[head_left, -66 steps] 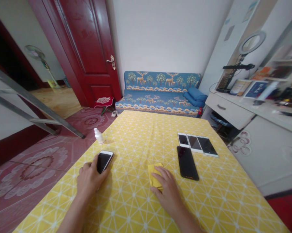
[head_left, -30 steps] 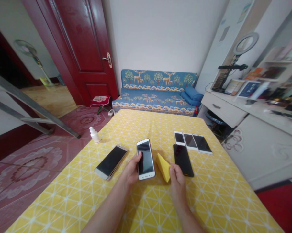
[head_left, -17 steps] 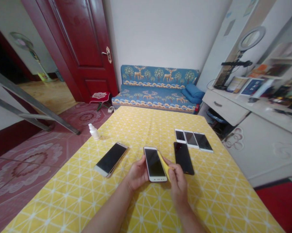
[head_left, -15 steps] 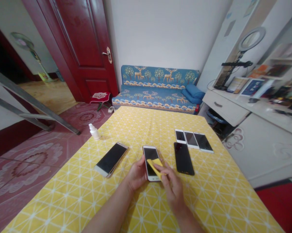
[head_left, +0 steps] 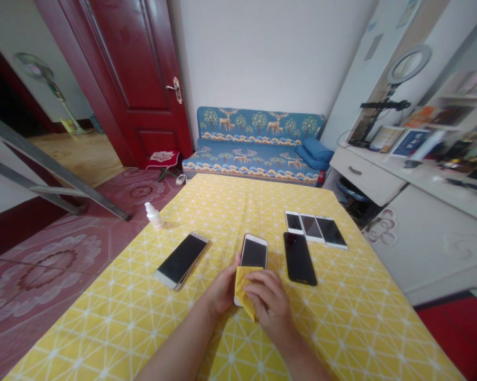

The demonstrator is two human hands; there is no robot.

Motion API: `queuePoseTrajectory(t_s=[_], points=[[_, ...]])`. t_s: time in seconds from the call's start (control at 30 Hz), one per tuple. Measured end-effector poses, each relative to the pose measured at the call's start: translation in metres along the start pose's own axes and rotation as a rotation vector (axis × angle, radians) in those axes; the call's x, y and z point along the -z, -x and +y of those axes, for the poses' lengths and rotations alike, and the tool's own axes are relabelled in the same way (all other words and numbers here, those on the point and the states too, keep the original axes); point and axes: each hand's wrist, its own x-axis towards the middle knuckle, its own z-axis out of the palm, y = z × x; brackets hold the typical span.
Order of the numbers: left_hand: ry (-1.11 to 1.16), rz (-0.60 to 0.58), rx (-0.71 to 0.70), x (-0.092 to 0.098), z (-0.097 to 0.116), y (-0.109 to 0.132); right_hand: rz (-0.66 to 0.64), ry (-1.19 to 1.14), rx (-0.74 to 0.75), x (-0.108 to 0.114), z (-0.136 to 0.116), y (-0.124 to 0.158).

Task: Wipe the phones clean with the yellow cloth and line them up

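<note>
2 hands are closed narrowly together: 1 white-framed smartphone [head_left: 253, 253] is gripped by the left hand [head_left: 222, 291], and a yellow cloth [head_left: 242, 291] is pinched over its lower end by the right hand [head_left: 270, 304]. More of the phone is now covered than a moment ago. 1 black phone [head_left: 299, 258] is left lying just beside them.

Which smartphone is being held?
The white-framed smartphone in the left hand, lower end under a yellow cloth held by the right hand; the other five lie on the tablecloth.
</note>
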Motion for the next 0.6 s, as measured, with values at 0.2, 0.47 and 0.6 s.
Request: queuePoseTrajectory(t_s=[0.2,0.47,0.6], points=[[-0.085,0.025,-0.072,0.004,-0.008,-0.002,0.217,0.155,-0.127,0.003,0.023,0.003],[-0.203,-0.059,-0.122,-0.008,-0.007,0.004,0.219,0.15,-0.324,0.001,0.021,0.002],[-0.247,-0.082,-0.101,-0.011,-0.008,0.008,0.24,0.121,-0.341,0.0,0.019,0.0]])
